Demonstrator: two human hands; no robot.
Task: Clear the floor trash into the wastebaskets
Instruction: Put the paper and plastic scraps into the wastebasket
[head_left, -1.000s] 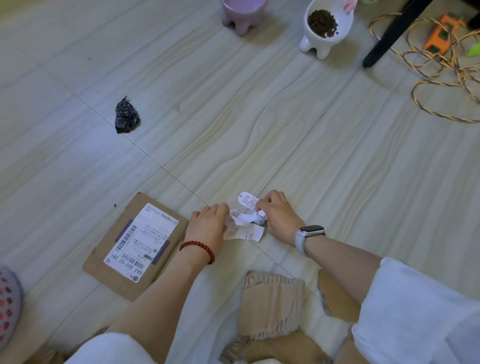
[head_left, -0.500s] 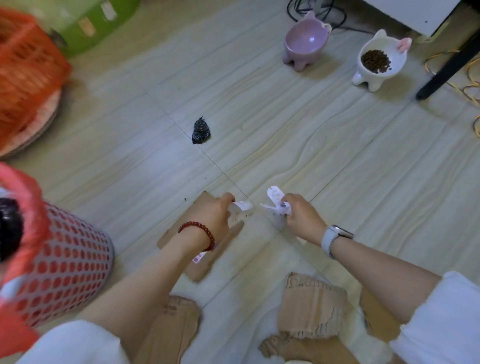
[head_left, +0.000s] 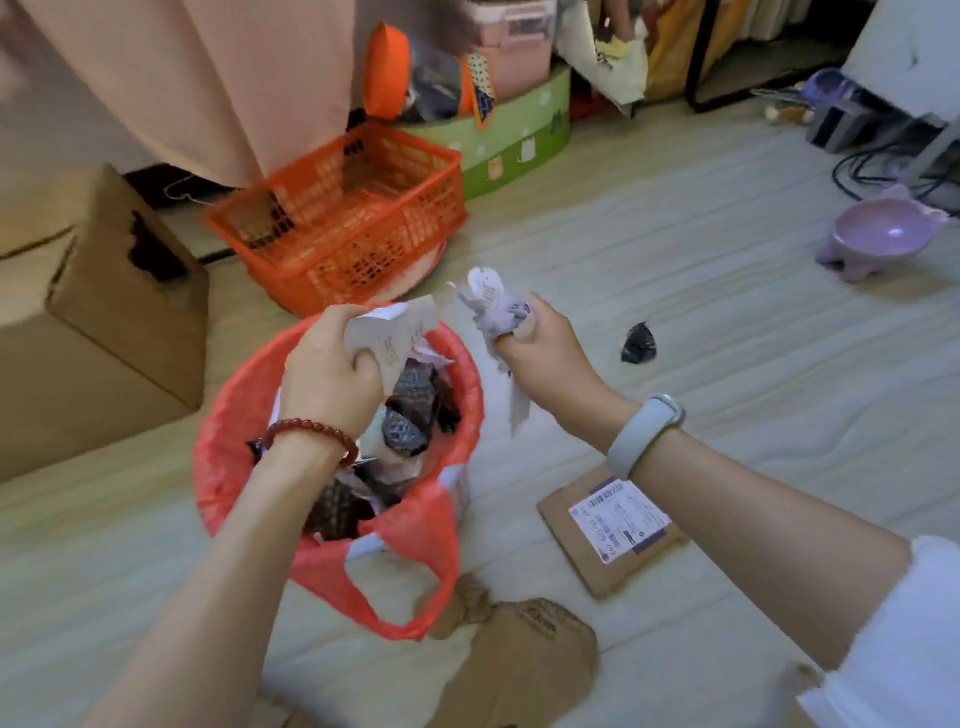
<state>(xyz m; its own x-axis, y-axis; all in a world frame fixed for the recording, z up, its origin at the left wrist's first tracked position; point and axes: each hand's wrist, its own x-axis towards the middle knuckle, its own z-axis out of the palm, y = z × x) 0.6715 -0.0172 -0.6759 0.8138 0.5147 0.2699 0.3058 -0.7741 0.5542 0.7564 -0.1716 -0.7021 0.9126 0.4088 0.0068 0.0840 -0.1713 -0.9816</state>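
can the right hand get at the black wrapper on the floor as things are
Probably not yet. The right hand grips crumpled paper, so it has no free fingers. The floor around the black wrapper looks bare, just beyond that hand.

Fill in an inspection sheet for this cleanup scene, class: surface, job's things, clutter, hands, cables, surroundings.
Surface: pale wood-look floor.
Job's things: red-lined wastebasket, part full; flat labelled parcel, black wrapper, torn cardboard on floor.
Clutter: orange basket, cardboard box, purple bowl.
Hands: left hand grips paper scraps over wastebasket; right hand grips crumpled paper beside it.
Cables: black cables far right.
Surroundings: pink curtain, green round box.
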